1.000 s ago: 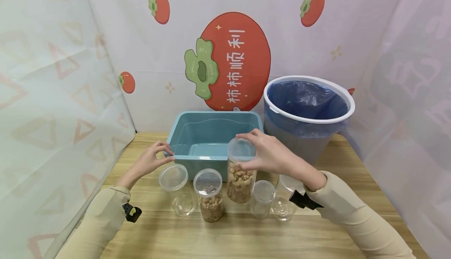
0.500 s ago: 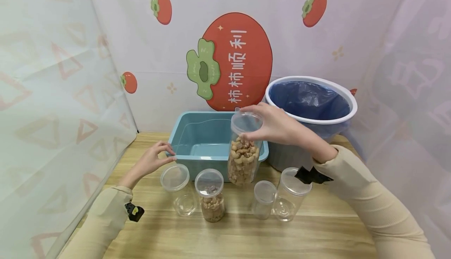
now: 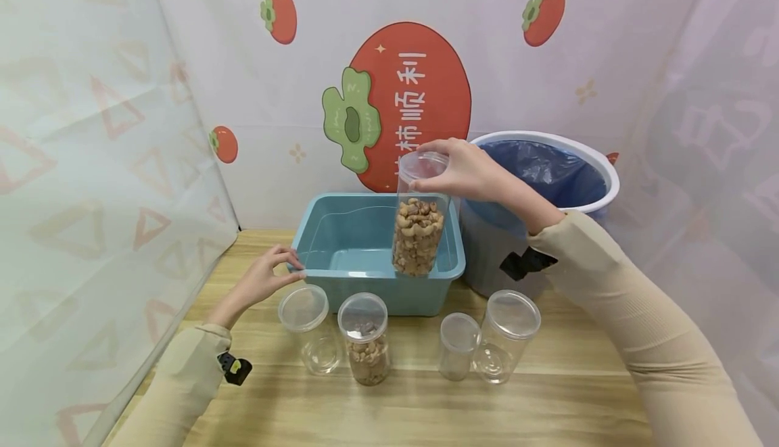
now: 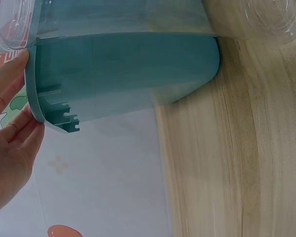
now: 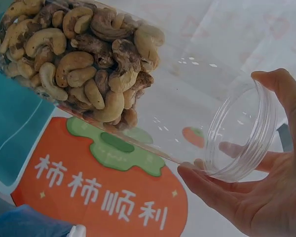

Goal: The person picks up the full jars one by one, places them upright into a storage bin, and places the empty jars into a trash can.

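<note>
A clear jar of cashews [image 3: 416, 234] is being gripped aloft between thumb and fingers of the right hand [image 3: 470, 171], near the front rim of a teal tub [image 3: 409, 299], whose left front corner is being pinched by the left hand [image 3: 265, 276].

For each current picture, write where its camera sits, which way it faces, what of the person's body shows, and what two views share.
Head: on the head, facing forward and down over the wooden table and teal plastic tub; left hand, right hand and sleeves show.
Left wrist: on that wrist, facing the tub's outside; the left hand shows.
Right wrist: on that wrist, facing the cashew jar; the right hand shows.
Shared: head and right wrist show the cashew jar.
</note>
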Demonstrator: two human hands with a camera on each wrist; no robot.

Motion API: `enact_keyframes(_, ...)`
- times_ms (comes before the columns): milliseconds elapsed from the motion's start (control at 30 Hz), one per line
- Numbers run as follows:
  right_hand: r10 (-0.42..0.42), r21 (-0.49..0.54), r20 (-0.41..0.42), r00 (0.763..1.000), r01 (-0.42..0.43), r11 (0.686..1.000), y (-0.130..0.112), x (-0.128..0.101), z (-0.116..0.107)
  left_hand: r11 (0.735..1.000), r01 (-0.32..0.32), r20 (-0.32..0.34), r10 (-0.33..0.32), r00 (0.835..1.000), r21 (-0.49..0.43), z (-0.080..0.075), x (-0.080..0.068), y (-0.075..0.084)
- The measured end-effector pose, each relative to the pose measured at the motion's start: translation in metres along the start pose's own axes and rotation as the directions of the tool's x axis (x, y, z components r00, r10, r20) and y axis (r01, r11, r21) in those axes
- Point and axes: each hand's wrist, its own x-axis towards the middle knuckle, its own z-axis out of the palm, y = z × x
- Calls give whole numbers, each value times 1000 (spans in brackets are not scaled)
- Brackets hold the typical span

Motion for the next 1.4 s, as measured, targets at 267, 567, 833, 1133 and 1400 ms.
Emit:
enact_keyframes(267,27,12,-14,1000,-27,1000,15,23,16,1000,7,0,-7,1000,-9,0,0,-1)
enact_keyframes(567,55,33,41,998,-57,998,37,40,36,1000,11,1,-11,1000,-13,-1,-2,0)
enact_keyframes(833,24,17,152,988,-27,999,57,49,50,1000,11,9,-11,1000,-13,-2,-2,1)
enact_keyframes(1133,19,63,272,962,-37,997,75,54,67,999,22,10,-21,1000,-28,-2,-2,3)
enact_keyframes(1400,2,59,348,938,-23,998,86,48,80,1000,6,-9,-7,1000,-16,0,-2,2)
